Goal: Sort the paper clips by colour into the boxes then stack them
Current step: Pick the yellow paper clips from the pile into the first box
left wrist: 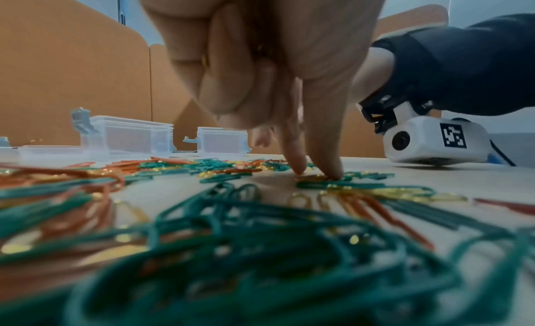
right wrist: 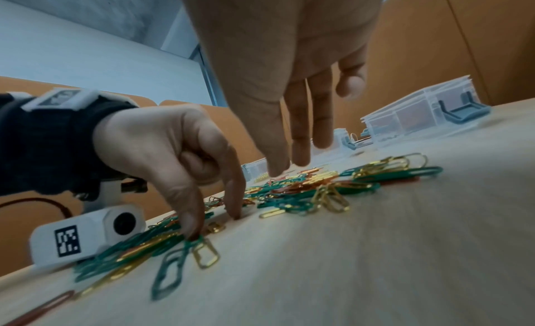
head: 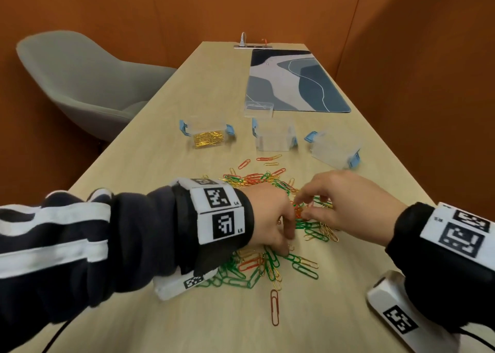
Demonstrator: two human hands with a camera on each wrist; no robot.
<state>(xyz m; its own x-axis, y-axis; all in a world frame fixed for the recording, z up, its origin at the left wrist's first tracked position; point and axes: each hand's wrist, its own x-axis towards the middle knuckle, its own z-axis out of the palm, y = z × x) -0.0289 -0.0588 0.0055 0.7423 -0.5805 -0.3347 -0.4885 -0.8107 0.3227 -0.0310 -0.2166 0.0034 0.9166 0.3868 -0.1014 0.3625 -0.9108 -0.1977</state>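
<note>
Gold clips are what I'm after in the mixed pile point(head: 270, 234) of green, orange and gold paper clips spread on the wooden table point(head: 160, 192) in front of me, near side of the three clear boxes. Only the left box point(head: 208, 135) has anything in it, gold clips; the middle box point(head: 274, 138) and right box point(head: 334, 150) look empty, so sorting seems barely begun.

My left hand point(head: 270, 218) has thumb and forefinger point(left wrist: 298, 164) down on the tabletop, closing on a small gold clip point(right wrist: 215, 227); whether it is truly pinched I cannot tell. Its other fingers are curled up, with a glint of gold showing between them.

My right hand point(head: 348, 200) hovers above the pile, fingers relaxed and pointing down, nothing held.

To do this well, I'd slide one clip free of the tangle before lifting.
</note>
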